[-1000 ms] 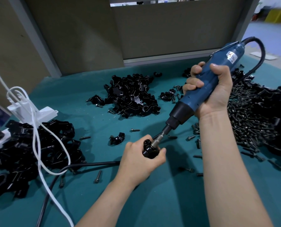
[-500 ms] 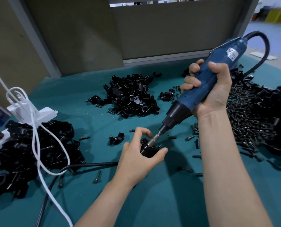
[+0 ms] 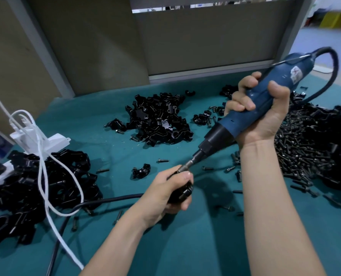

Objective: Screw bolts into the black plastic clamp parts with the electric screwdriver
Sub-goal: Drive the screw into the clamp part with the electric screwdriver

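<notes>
At nine o'clock on the teal surface [image 3: 185, 246] lies a heap of black clamp parts [image 3: 36, 186], with a white cable [image 3: 44, 176] looped over it. Toward twelve o'clock sits a second heap [image 3: 157, 120], and a loose clamp part [image 3: 141, 171] lies alone below it. Near the middle, the left hand [image 3: 161, 196] is wrapped round the clamp part [image 3: 182, 194] in work. The bit [image 3: 187, 166] of the electric screwdriver [image 3: 228, 126] reaches it from two o'clock, beside the thumb. The right hand [image 3: 265, 116] is clenched round the blue barrel. At three o'clock spreads the mass of bolts [image 3: 304, 156]. The part looks light, stiff and smooth, so it will likely twist under the driver's torque. It wants a full-fist hold round its body, with the fingers clear of the bolt hole.
</notes>
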The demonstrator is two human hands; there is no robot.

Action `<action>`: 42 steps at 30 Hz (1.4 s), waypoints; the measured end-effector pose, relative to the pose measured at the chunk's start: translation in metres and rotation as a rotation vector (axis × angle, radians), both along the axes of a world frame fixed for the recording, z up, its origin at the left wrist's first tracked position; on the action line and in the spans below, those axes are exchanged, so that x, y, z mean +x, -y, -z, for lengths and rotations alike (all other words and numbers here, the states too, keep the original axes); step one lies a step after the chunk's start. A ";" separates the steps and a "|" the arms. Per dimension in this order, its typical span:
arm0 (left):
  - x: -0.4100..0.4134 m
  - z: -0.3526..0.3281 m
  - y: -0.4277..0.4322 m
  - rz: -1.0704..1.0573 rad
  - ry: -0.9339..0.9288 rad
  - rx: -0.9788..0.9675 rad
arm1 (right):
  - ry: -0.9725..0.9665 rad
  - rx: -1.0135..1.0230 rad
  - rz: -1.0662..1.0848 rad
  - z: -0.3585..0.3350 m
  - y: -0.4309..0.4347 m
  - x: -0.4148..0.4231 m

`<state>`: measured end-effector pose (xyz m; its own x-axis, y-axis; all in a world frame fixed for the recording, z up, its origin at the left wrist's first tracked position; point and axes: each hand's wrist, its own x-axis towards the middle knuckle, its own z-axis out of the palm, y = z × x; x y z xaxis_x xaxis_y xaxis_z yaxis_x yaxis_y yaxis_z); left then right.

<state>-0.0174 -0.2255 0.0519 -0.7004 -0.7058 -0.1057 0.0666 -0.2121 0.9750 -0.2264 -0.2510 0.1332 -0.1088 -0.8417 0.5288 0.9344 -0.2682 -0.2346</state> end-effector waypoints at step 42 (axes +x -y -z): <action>0.005 0.001 0.015 -0.285 -0.556 0.470 | -0.987 1.164 0.343 0.060 0.030 0.003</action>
